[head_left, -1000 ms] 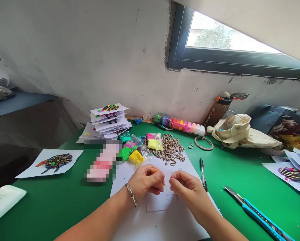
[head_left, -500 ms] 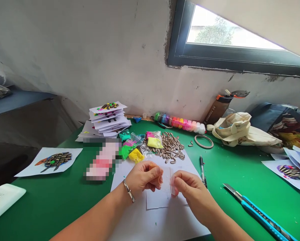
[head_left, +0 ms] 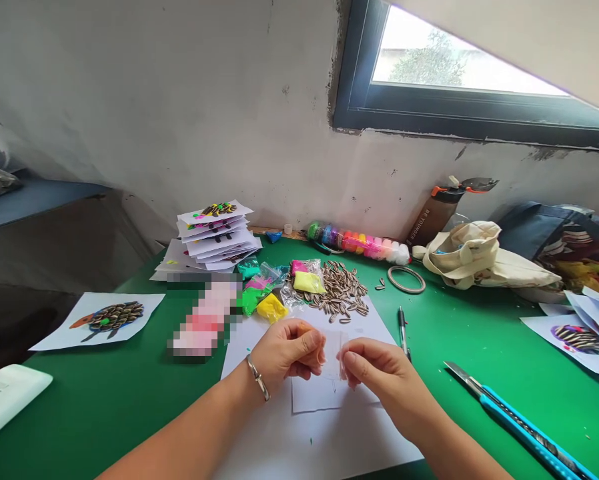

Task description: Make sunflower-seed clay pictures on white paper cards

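Observation:
A small clear plastic bag is stretched between my two hands, above the white paper sheets. My left hand, with a metal bracelet at the wrist, is closed on the bag's left end, where a bit of orange material shows at the fingers. With thumb and fingers pinched, my right hand grips the bag's right edge. Just beyond the hands lie a heap of striped sunflower seeds and several bags of coloured clay, among them a yellow bag and a green one.
A blue utility knife lies blade out at the right, near a pen and a tape ring. Stacked seed pictures stand at the back left. Along the wall are a clay pack, a bottle and a cloth bag.
Both hands keep hold of the plastic bag in nearly the same place. The right fingers have shifted slightly along its edge, and the view has moved very little.

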Demonstrator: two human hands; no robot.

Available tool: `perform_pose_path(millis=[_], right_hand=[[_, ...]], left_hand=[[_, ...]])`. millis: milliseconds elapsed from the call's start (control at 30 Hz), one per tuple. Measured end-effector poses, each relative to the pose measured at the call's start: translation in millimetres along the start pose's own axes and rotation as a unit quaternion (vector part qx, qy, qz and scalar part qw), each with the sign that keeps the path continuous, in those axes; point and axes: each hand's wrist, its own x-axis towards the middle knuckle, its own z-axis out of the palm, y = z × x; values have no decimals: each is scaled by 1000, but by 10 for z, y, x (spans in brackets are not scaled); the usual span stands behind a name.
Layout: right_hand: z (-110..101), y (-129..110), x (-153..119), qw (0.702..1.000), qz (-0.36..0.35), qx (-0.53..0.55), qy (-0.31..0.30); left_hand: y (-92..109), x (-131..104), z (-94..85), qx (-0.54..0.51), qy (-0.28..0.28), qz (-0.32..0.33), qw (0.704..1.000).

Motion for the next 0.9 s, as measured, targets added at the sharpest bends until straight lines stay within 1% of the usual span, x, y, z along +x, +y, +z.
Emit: perform_pose_path(millis=[67,167,300,400,533,700,767,833,900], right_hand=[[7,13,7,1000,7,4,8],[7,42,14,999,15,47,1],[-20,60,1,991,29,123,-43],[-42,54,-18,986,43,146,-68],[-36,65,-20,989,51,123,-64],[14,65,10,995,67,68,-6],[29,41,20,998,52,31,12],[31,13,27,1000,29,4,11],[20,-7,33,1000,22,5,4]], left_hand=[[5,4,2,-2,3,-6,1000],[23,2,5,-25,-4,-10,1000],[49,-20,-1,-64,-42,-13,997],[48,-36,-17,-87,-66,-24,994],[22,-34,-25,-82,-77,-29,993],[-19,-8,-1,-39,-56,-21,997],[-37,2,2,-26,-52,-24,998],[-55,15,-5,-21,-49,-25,998],[-68,29,-16,-15,-41,-30,999]])
